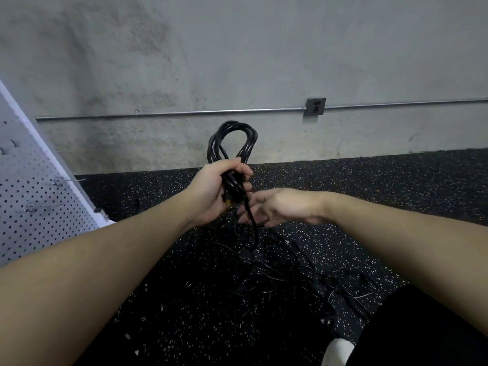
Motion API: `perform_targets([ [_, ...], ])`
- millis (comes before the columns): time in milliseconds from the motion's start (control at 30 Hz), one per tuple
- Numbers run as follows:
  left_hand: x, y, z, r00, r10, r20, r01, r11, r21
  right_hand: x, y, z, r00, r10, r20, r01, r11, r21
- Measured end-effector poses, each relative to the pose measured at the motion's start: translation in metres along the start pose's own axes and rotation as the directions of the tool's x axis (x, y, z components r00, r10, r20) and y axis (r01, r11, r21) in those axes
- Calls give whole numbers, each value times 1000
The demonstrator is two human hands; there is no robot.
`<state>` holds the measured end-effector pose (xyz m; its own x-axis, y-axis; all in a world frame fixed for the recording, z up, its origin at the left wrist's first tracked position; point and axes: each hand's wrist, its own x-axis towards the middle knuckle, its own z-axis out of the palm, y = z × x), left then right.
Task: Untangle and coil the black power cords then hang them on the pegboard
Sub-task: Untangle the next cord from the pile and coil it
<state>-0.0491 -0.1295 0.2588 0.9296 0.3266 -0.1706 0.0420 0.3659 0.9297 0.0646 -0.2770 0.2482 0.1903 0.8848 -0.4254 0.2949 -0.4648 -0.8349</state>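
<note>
My left hand (216, 188) grips a coiled black power cord (232, 141) at mid-frame, its loops standing upright above my fist. A loose tail of that cord (249, 212) hangs down below the fist. My right hand (280, 207) is just right of it, fingers loosely curled around the tail; how firmly it holds is unclear. A tangle of several black cords (277, 276) lies on the floor beneath both hands. The white pegboard (31, 196) leans at the left, with metal hooks (66, 180) sticking out.
A grey concrete wall (237, 62) runs behind, with a metal conduit and an outlet box (315, 106). The floor is black speckled rubber (396, 186). My dark-clothed leg and a white shoe (338, 351) are at the bottom right.
</note>
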Motion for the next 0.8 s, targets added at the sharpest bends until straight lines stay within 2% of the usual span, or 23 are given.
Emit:
perform_targets([
  [67,-1,0,1,999,21,-33,-21,1000,2,2,1,6,999,31,44,-29,998,-50],
  [200,2,2,7,993,70,-94,-64,996,64,5,6,8,1000,-4,1,4,998,63],
  [333,10,2,2,978,102,-182,-79,988,129,0,7,3,999,12,-50,-23,973,-230],
  [467,13,4,-13,960,143,-242,-84,968,238,-1,16,-7,995,103,13,-91,930,-355],
  [567,10,4,-21,948,131,-289,-61,969,238,-5,19,-14,999,32,-19,-36,942,-334],
  [667,8,6,-26,935,115,-335,-27,966,258,-10,9,-13,983,-141,-116,93,934,-345],
  [800,10,2,-24,918,182,-353,-2,892,453,-9,-15,-1,936,-299,-188,222,912,-345],
])
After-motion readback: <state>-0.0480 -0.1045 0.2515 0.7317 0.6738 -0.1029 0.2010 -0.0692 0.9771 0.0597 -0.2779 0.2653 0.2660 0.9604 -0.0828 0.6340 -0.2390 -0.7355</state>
